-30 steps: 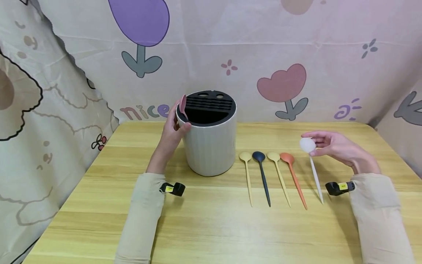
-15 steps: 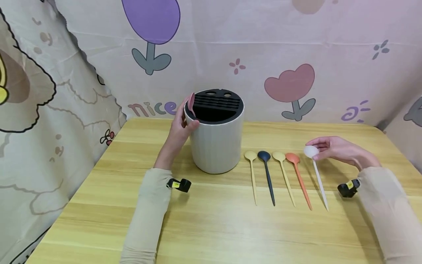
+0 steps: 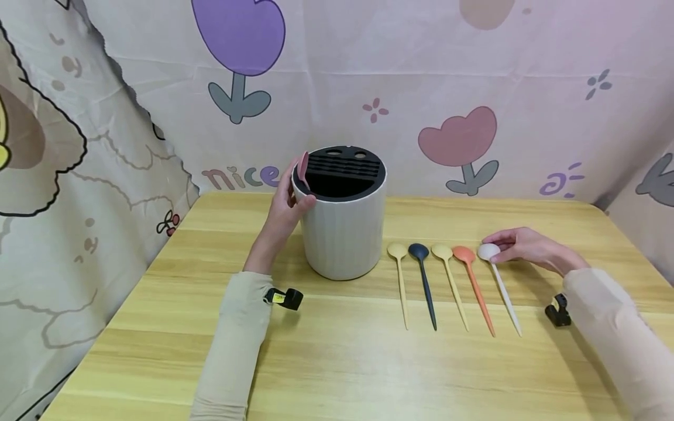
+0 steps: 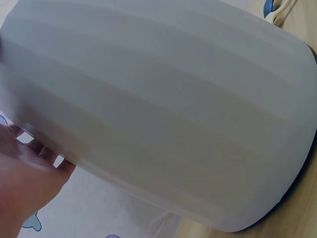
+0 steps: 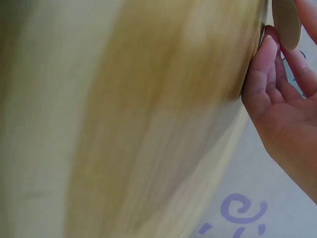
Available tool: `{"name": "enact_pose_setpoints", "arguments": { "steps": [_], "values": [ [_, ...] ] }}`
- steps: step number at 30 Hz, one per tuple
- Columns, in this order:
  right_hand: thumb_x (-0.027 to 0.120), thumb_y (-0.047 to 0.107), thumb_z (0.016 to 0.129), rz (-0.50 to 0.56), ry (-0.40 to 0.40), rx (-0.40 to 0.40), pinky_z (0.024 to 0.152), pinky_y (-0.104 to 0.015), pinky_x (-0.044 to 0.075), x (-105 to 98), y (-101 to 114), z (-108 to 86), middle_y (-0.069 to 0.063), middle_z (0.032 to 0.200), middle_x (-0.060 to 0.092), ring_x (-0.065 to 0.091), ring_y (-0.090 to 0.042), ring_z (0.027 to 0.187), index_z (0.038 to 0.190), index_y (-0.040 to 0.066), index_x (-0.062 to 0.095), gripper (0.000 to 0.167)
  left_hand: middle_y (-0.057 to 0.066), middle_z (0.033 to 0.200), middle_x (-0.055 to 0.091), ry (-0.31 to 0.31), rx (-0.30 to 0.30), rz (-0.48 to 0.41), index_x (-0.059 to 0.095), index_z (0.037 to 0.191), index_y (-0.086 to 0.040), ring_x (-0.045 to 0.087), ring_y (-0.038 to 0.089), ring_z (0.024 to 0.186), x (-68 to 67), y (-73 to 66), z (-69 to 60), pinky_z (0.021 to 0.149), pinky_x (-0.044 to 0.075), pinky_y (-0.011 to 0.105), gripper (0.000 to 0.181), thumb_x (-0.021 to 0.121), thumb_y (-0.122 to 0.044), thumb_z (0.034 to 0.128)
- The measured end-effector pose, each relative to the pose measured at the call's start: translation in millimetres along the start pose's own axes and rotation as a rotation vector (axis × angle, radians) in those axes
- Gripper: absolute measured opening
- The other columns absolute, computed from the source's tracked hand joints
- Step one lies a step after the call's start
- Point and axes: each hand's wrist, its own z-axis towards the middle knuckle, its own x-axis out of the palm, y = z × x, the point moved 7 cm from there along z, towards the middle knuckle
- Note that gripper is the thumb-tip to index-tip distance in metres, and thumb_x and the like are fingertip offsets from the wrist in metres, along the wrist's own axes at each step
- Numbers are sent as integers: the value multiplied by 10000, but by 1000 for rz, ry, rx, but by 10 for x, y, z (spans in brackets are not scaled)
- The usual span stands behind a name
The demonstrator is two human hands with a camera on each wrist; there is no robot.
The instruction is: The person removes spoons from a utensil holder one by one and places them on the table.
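Observation:
My left hand [image 3: 281,213] holds the upper left side of a ribbed white utensil holder [image 3: 344,240] with a black slotted top. A pink spoon [image 3: 303,168] leans at the rim beside that hand, its lower end hidden. In the left wrist view, fingers [image 4: 34,168] lie along the holder's wall. My right hand [image 3: 529,250] pinches the bowl end of a white spoon [image 3: 504,289], which lies at the right end of a spoon row. The right wrist view shows the spoon's bowl [image 5: 286,25] between thumb and fingers.
Left of the white spoon lie an orange spoon [image 3: 476,286], a yellow spoon [image 3: 454,286], a dark navy spoon [image 3: 427,289] and another yellow spoon [image 3: 402,289], handles toward me. The wooden table [image 3: 337,362] backs onto a printed cloth [image 3: 337,76].
My right hand has lowered the white spoon's bowl from above the table down to the tabletop, beside the orange spoon. My left hand stays on the holder; the head view shifted slightly.

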Motion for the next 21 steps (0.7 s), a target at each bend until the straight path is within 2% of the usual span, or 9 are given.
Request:
{"name": "enact_pose_setpoints", "arguments": {
  "steps": [8,15,21],
  "values": [
    [773,119,819,-11,0,-12,834,-207,478,49,-28,10,-265,1256,554,560,-151,1026,1314,-142,471,636,38,1591,170,5,-10,10,156,1555,-154,197,219,1435,1,13,-19,1135,220,461,1260,640,-826,605],
    [755,86,822,6,-2,-65,859,-149,440,41,-28,5,-322,1327,473,530,-39,1034,1350,-161,407,679,40,1592,165,4,-18,26,162,1554,-158,186,227,1438,15,-1,-29,1133,217,474,1253,631,-831,607],
    [700,134,885,50,1,-53,856,-175,459,10,-14,-12,-314,1370,440,520,6,1024,1381,-143,381,651,43,1592,166,-2,-13,19,161,1556,-166,190,244,1436,7,-20,-19,1129,223,487,1257,638,-830,602]
  ]
}}
